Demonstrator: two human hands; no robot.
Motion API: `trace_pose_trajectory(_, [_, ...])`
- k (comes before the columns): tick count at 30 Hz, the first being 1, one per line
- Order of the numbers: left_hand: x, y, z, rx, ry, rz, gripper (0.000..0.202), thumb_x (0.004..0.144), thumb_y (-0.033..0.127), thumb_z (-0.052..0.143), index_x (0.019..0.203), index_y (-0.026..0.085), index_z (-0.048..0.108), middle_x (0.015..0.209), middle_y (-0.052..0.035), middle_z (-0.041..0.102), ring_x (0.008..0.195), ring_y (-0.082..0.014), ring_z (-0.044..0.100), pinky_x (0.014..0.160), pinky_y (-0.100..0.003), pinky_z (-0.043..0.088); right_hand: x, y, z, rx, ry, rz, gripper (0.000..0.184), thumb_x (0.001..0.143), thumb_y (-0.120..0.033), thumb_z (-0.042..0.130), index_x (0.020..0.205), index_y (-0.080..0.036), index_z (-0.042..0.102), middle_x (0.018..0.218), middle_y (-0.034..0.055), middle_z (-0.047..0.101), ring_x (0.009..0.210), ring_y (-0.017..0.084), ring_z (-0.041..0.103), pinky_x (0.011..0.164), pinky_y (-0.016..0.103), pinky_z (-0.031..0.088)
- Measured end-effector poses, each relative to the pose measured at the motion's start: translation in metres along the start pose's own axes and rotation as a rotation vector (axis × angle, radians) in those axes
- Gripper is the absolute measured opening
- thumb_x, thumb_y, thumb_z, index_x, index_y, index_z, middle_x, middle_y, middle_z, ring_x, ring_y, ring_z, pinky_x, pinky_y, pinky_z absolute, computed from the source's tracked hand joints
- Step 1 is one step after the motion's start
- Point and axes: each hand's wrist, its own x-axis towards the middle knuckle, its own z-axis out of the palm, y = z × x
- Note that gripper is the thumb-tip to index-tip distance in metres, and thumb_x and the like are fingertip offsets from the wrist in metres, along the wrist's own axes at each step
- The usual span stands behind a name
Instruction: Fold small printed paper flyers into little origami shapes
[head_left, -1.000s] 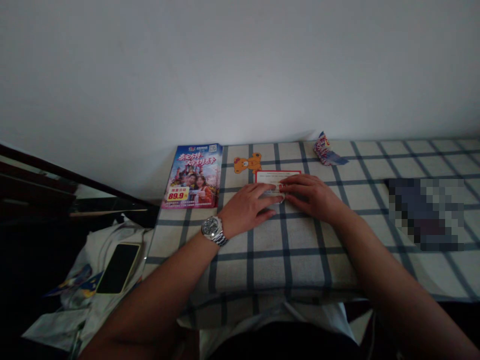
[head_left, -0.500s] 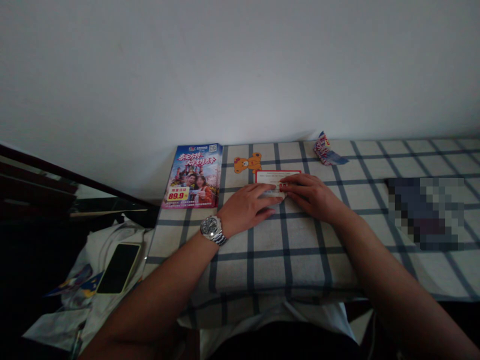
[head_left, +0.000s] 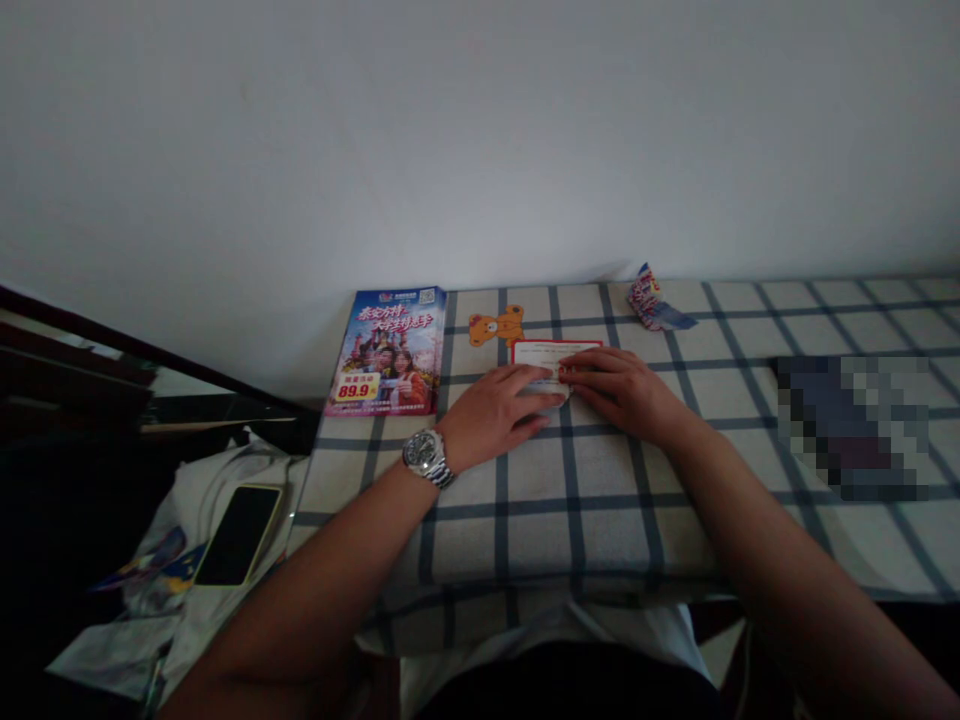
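A white card with a red border (head_left: 536,352) lies on the checked cloth, its lower part covered by my fingers. My left hand (head_left: 491,415), with a silver watch (head_left: 427,457) at the wrist, rests flat on the card's left side, fingers stretched out. From the right, my right hand (head_left: 619,395) reaches over the card's right side with fingers and thumb drawn together. A small red piece (head_left: 564,372) shows at its fingertips; what it is I cannot make out. Just behind the card is an orange teddy bear cutout (head_left: 496,326), lying flat.
A stack of colourful flyers (head_left: 386,352) lies at the back left, against the wall. A crumpled wrapper (head_left: 654,302) sits at the back right. A blurred dark item (head_left: 844,425) is farther right. A phone (head_left: 238,535) rests on white bags left of the table.
Both hands stay in nearly the same place on the card. The rest of the table looks unchanged.
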Motion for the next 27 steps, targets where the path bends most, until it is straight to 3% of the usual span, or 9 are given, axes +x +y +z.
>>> trace_pose_trajectory(7, [-0.002,-0.004,-0.005,0.082,0.119,-0.077,0.052,0.095,0.033,0.074,0.144,0.028,0.060,0.160,-0.0127,0.043,0.149,-0.0353,0.040,0.125,-0.064,0.035,0.000,0.001,0.000,-0.004,-0.024,0.004,0.030,0.104,-0.025,0.057,0.129,-0.025,0.074,0.133,0.0118,0.071,0.124,0.031,0.066,0.103,0.052,0.054])
trace_pose_trajectory(13, [0.000,-0.003,-0.006,-0.029,0.144,-0.144,0.054,0.096,0.025,0.071,0.147,0.026,0.054,0.159,-0.0139,0.040,0.147,-0.0323,0.045,0.120,-0.056,0.046,0.001,-0.001,-0.003,0.030,-0.032,0.010,0.030,0.104,-0.026,0.057,0.130,-0.026,0.073,0.134,0.0102,0.071,0.125,0.029,0.066,0.108,0.053,0.052])
trace_pose_trajectory(18, [0.002,-0.001,-0.008,-0.117,0.150,-0.104,0.055,0.096,0.017,0.067,0.147,0.028,0.050,0.163,-0.0124,0.036,0.150,-0.0313,0.043,0.121,-0.056,0.046,0.001,-0.001,-0.002,0.050,-0.024,0.008,0.030,0.103,-0.027,0.058,0.130,-0.028,0.073,0.134,0.0093,0.072,0.126,0.029,0.066,0.107,0.052,0.053])
trace_pose_trajectory(27, [0.004,0.002,-0.009,-0.152,0.150,-0.098,0.032,0.103,0.008,0.049,0.130,0.024,0.054,0.167,-0.0117,0.034,0.150,-0.0271,0.045,0.119,-0.052,0.050,0.002,-0.003,-0.005,0.060,-0.024,0.004,0.028,0.102,-0.025,0.060,0.127,-0.028,0.072,0.133,0.0085,0.072,0.125,0.028,0.067,0.105,0.048,0.054])
